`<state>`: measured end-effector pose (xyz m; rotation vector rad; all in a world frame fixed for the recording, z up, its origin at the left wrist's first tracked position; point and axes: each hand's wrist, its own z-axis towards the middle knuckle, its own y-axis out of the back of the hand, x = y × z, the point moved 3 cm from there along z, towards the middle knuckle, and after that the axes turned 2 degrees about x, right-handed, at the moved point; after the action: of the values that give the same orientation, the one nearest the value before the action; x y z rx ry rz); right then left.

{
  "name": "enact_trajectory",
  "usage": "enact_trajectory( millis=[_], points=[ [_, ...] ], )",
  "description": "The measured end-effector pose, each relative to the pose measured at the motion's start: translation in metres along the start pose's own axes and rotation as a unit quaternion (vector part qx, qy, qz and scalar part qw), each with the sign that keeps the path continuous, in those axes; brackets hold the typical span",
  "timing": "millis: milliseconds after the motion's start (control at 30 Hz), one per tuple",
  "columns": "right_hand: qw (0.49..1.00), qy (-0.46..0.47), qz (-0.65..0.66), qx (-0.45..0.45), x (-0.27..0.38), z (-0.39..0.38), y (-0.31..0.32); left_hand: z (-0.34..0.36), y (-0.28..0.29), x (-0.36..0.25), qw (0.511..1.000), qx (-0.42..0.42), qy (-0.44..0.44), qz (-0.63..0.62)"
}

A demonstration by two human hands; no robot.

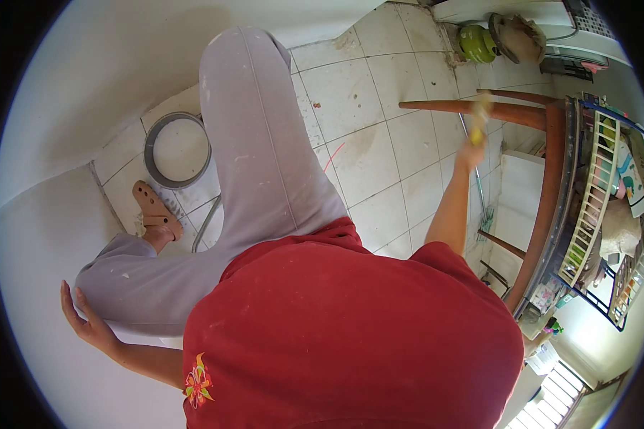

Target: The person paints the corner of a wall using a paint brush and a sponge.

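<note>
My right arm reaches out to the right, and my right hand point(469, 154) is closed around the yellow handle of what looks like a paintbrush point(477, 133). The brush's pale upper end is smeared by motion, in front of a wooden table leg. At the lower left, my left hand point(87, 327) lies against my bent knee in grey trousers point(147, 286). Its fingers are stretched out and hold nothing. A tan clog point(154, 209) is on my foot, beside a round grey metal ring point(150, 161) on the tiles.
A wooden table point(553, 164) stands at the right, bearing a cream and blue dish rack point(587, 207) with items in it. A green gas cylinder point(477, 43) sits at the far right. White walls point(107, 79) rise at the left above the stained tile floor point(365, 157).
</note>
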<state>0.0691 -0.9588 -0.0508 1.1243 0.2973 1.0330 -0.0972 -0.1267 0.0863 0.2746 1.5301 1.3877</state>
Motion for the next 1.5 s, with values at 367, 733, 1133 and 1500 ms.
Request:
enact_trajectory(
  millis=[367,733,1133,1500],
  points=[
    [0.977,-0.192,-0.063,-0.071,-0.036,0.006,0.008,-0.034,0.038,0.04,0.994,-0.045,0.042,0.094],
    [0.978,-0.204,-0.032,-0.029,-0.007,0.013,0.006,-0.057,-0.017,0.04,0.992,-0.049,0.109,0.027],
    [0.983,-0.072,-0.167,0.039,0.006,0.005,0.017,-0.061,-0.02,0.026,0.986,-0.072,0.15,-0.005],
    [0.997,0.013,-0.072,0.006,-0.033,-0.004,0.004,-0.056,-0.019,0.02,0.987,-0.094,0.132,-0.006]
  ],
)
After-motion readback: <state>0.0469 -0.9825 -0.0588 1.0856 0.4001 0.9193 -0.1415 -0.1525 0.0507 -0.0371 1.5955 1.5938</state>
